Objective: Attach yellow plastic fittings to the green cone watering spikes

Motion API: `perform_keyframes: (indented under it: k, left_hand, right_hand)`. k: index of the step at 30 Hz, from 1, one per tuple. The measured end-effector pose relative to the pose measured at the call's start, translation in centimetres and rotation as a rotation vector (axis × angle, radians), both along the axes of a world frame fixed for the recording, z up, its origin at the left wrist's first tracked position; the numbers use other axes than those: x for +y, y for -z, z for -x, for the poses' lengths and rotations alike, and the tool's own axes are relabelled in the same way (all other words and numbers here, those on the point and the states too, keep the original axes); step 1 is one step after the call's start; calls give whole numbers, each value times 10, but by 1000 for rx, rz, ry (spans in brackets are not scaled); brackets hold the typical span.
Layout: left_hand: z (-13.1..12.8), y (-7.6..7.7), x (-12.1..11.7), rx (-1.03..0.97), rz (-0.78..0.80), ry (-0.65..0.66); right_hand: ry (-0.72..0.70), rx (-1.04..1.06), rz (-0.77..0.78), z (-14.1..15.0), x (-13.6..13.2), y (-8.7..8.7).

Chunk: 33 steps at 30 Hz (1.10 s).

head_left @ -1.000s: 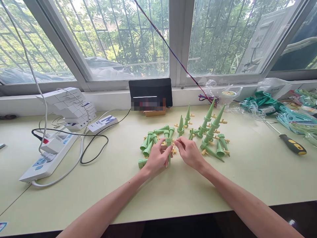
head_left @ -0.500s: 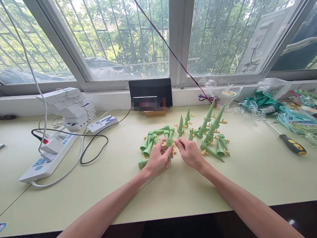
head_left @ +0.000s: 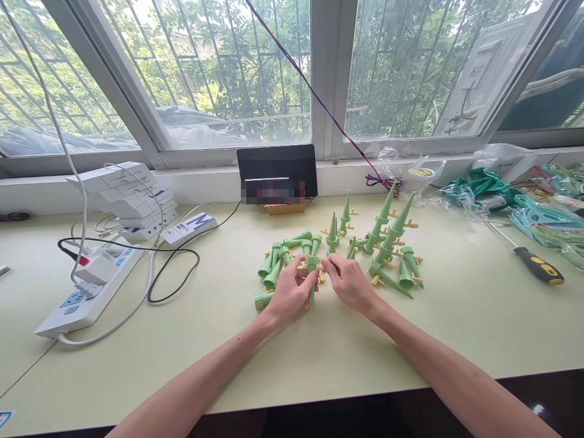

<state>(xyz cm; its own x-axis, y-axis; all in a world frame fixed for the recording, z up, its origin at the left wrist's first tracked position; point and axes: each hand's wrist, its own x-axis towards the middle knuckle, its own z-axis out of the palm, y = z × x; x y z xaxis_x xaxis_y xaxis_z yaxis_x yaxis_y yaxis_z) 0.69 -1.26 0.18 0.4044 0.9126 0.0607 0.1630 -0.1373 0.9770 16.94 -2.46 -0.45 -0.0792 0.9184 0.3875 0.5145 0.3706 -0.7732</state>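
My left hand (head_left: 289, 293) is closed around a green cone-shaped plastic spike (head_left: 312, 272), held point down just above the pale green table (head_left: 228, 340). My right hand (head_left: 350, 281) pinches at a small yellow valve (head_left: 321, 268) on the side of that spike. Behind my hands lie several more green spikes (head_left: 276, 263) in a loose pile. To the right several other spikes (head_left: 387, 234) stand upright or lean, each with a yellow valve.
A white power strip (head_left: 86, 286) with plugs and cables sits at the left, with stacked white boxes (head_left: 125, 194) behind it. A dark screen (head_left: 277, 173) leans on the window sill. A black and yellow screwdriver (head_left: 538, 266) and plastic bags (head_left: 511, 188) lie at the right.
Almost nothing has moved. My fingers have shifted slightly around the spike and its yellow valve.
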Motion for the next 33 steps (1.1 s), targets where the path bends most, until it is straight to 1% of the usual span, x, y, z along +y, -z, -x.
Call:
perform_keyframes:
  k: [8, 24, 33]
  left_hand:
    - [0, -1, 0, 11, 6, 9]
    - [0, -1, 0, 0, 13, 9]
    - [-1, 0, -1, 8, 14, -6]
  right_hand:
    - [-25, 55, -3, 1, -3, -2]
    - [-51, 79, -25, 1, -5, -5]
    - [-42, 52, -28, 0, -2, 0]
